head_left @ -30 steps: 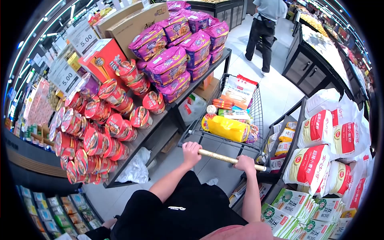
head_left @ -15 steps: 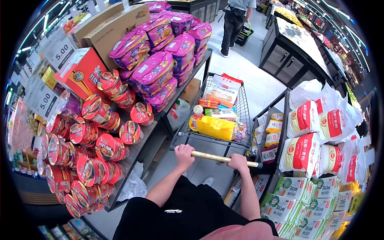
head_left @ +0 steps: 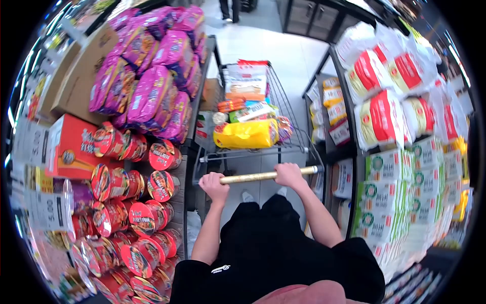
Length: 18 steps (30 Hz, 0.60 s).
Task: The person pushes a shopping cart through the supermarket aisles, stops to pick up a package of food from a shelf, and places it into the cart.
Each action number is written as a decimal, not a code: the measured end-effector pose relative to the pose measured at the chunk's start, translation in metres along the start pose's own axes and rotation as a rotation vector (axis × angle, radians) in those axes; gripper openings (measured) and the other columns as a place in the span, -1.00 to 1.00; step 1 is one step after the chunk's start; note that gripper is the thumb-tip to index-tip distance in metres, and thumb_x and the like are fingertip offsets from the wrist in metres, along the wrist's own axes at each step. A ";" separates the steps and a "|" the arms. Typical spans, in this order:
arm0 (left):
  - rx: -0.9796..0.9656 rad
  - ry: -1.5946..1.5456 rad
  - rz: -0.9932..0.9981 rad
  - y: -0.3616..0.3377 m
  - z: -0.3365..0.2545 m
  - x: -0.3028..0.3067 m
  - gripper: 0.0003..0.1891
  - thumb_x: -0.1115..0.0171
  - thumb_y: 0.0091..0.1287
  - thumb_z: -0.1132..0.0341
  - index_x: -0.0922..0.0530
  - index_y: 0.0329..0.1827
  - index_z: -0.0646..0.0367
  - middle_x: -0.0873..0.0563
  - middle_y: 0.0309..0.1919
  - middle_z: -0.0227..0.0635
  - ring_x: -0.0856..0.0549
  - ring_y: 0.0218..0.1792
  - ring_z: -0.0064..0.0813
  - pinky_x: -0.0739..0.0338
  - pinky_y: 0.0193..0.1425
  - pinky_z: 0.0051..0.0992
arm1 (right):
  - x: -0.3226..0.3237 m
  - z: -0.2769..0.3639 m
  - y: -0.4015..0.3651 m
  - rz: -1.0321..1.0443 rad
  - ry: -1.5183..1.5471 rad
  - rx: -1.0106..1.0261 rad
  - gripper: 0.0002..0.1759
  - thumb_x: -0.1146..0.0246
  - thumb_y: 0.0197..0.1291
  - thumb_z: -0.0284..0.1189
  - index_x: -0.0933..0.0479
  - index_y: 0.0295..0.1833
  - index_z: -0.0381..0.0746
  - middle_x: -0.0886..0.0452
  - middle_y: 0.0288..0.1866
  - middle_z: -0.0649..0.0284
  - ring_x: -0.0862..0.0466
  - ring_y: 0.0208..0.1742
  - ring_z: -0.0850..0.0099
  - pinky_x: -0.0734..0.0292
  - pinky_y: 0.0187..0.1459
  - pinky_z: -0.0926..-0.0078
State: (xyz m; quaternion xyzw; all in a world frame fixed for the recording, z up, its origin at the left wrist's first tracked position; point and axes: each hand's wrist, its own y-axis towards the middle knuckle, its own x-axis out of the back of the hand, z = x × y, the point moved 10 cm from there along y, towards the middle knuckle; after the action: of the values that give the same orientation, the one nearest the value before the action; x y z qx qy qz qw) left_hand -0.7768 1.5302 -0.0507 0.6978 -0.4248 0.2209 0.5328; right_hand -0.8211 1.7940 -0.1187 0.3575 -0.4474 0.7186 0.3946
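Both of my hands grip the pale handle bar point(head_left: 248, 177) of a wire shopping cart point(head_left: 296, 114). Toward the bar's left end, my left hand point(head_left: 214, 186) is wrapped round it. My right hand point(head_left: 289, 175) closes on it short of the right end. Inside the cart lies a yellow package point(head_left: 243, 134) across the near side. Behind it are a green-and-white pack point(head_left: 253, 111), orange packs point(head_left: 231, 105) and a large white-and-red bag point(head_left: 246, 81) standing at the far end. A small round item point(head_left: 220, 118) sits at the left.
Stacked red instant-noodle cups point(head_left: 147, 217) and purple noodle packs point(head_left: 152, 96) line the left shelf. On the right stand white-and-red flour bags point(head_left: 379, 119) above green-and-white packs point(head_left: 382, 202). A person's legs point(head_left: 229, 10) and a dark cabinet point(head_left: 314, 17) are ahead.
My view has turned right, and the cart now points straight up the aisle between the shelves. Both hands stay on the bar. The person ahead is now at the top edge.
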 end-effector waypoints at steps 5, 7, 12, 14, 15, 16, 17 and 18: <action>-0.018 0.038 0.000 -0.007 0.020 0.013 -0.83 -0.21 -0.12 0.47 -0.49 -0.47 -0.02 -0.50 -0.47 -0.45 -0.52 -0.25 -0.30 -0.25 0.03 -0.27 | 0.002 0.030 -0.016 -0.028 0.050 0.046 -0.81 -0.28 -0.05 -0.39 -0.68 -0.28 -0.17 -0.73 -0.40 0.09 -0.76 -0.28 0.07 -0.66 -0.20 0.13; -0.025 0.048 0.007 -0.011 0.022 0.020 -0.83 -0.20 -0.12 0.48 -0.48 -0.48 -0.02 -0.49 -0.48 -0.45 -0.52 -0.27 -0.30 -0.25 0.02 -0.27 | -0.005 0.038 -0.020 -0.001 0.055 0.047 -0.83 -0.27 -0.01 -0.41 -0.67 -0.27 -0.17 -0.73 -0.41 0.09 -0.76 -0.28 0.08 -0.66 -0.21 0.12; -0.027 0.097 -0.005 -0.029 0.027 0.036 -0.84 -0.22 -0.10 0.48 -0.47 -0.51 -0.04 -0.51 -0.48 -0.44 -0.53 -0.27 -0.30 -0.26 0.01 -0.28 | -0.021 0.044 -0.038 -0.011 0.105 0.056 -0.81 -0.33 0.03 -0.32 -0.63 -0.24 -0.16 -0.72 -0.38 0.07 -0.74 -0.27 0.03 -0.61 -0.20 0.04; -0.006 0.073 -0.005 -0.041 0.030 0.041 -0.85 -0.22 -0.08 0.48 -0.46 -0.51 -0.03 -0.52 -0.48 -0.42 -0.53 -0.27 -0.30 -0.27 0.01 -0.26 | -0.020 0.049 -0.048 -0.021 0.124 0.087 -0.82 -0.31 0.00 -0.33 -0.62 -0.29 -0.17 -0.71 -0.42 0.06 -0.74 -0.31 0.01 -0.62 -0.22 0.01; -0.006 0.085 0.001 -0.046 0.029 0.043 -0.85 -0.22 -0.07 0.48 -0.46 -0.52 -0.02 -0.52 -0.49 -0.42 -0.53 -0.27 -0.31 -0.27 0.01 -0.25 | -0.021 0.048 -0.055 0.004 0.140 0.091 -0.75 -0.37 0.02 -0.23 -0.61 -0.26 -0.15 -0.72 -0.38 0.07 -0.74 -0.28 0.02 -0.61 -0.20 0.00; 0.007 0.082 0.012 -0.050 0.028 0.046 -0.86 -0.22 -0.07 0.48 -0.46 -0.52 -0.01 -0.51 -0.49 -0.42 -0.53 -0.27 -0.31 -0.27 0.01 -0.24 | -0.021 0.048 -0.062 0.042 0.155 0.107 -0.70 -0.41 0.04 -0.15 -0.61 -0.23 -0.12 -0.72 -0.36 0.08 -0.74 -0.25 0.03 -0.61 -0.18 -0.01; 0.010 0.089 0.017 -0.054 0.026 0.048 -0.86 -0.23 -0.07 0.48 -0.47 -0.53 -0.02 -0.50 -0.50 -0.42 -0.52 -0.28 -0.31 -0.27 0.01 -0.24 | -0.023 0.048 -0.067 0.049 0.184 0.166 -0.62 -0.36 0.12 -0.02 -0.62 -0.16 -0.10 -0.71 -0.36 0.07 -0.73 -0.21 0.01 -0.60 -0.16 0.02; 0.017 0.085 0.023 -0.057 0.025 0.050 -0.86 -0.23 -0.07 0.47 -0.47 -0.53 -0.02 -0.50 -0.50 -0.43 -0.52 -0.28 -0.30 -0.27 0.01 -0.24 | -0.022 0.045 -0.071 0.063 0.226 0.155 -0.60 -0.31 0.17 0.00 -0.65 -0.14 -0.10 -0.72 -0.33 0.05 -0.72 -0.19 0.00 -0.59 -0.13 0.03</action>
State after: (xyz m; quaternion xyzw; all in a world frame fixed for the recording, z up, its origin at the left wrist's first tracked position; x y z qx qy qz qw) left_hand -0.7060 1.4935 -0.0529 0.6871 -0.4080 0.2602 0.5420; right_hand -0.7415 1.7672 -0.0968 0.2895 -0.3542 0.7988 0.3908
